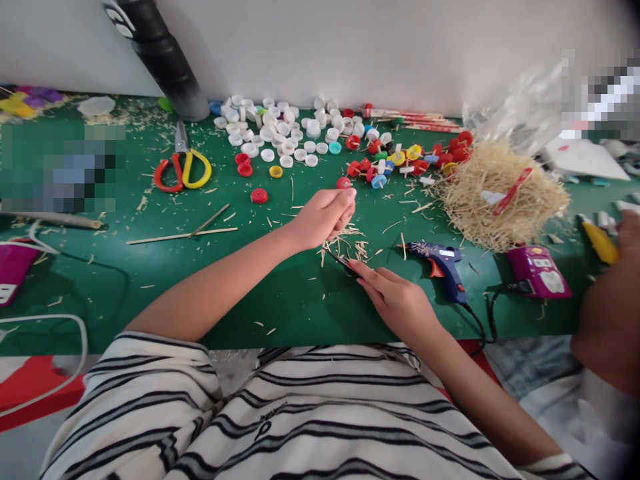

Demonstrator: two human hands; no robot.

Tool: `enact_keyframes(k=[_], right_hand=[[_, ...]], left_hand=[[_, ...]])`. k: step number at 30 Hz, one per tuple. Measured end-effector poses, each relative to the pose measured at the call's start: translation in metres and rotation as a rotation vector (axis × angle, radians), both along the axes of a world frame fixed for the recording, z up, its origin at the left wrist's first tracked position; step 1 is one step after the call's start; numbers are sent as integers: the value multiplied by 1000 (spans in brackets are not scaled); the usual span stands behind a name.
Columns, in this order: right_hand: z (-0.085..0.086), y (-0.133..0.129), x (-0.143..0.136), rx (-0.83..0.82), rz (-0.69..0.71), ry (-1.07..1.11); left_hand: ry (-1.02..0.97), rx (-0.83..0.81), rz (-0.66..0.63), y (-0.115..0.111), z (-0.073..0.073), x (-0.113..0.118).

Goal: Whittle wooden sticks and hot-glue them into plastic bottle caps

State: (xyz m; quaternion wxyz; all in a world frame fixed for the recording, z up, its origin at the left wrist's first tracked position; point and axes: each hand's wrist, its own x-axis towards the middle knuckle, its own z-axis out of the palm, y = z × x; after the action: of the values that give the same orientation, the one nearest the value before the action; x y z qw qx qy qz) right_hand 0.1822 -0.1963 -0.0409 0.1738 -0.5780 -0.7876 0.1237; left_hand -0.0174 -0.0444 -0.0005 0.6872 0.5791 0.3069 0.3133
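My left hand is closed in a pinch above the green table; what its fingers hold is too small or hidden to name. Right beside its fingertips shows a red cap. Lower and to the right, my right hand is wrapped round a thin dark tool, whose tip points up and left toward the left wrist. Short pale straw pieces lie beneath and between the hands. Another red cap sits left of my left hand.
White caps and small cap-and-stick pieces line the back. Scissors and a black bottle stand left. A blue glue gun, a straw pile and a purple box are right. Another person's arm is far right.
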Motion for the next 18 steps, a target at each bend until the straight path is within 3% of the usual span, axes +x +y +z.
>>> enact_keyframes(k=[10,18], right_hand=[[8,16,-20,-75,-23,-74],[6,-1,-10,-35,-33,-111]], left_hand=[[-32,15,-51,-1,-2,2],[-41,24,-23,4,-7,-5]])
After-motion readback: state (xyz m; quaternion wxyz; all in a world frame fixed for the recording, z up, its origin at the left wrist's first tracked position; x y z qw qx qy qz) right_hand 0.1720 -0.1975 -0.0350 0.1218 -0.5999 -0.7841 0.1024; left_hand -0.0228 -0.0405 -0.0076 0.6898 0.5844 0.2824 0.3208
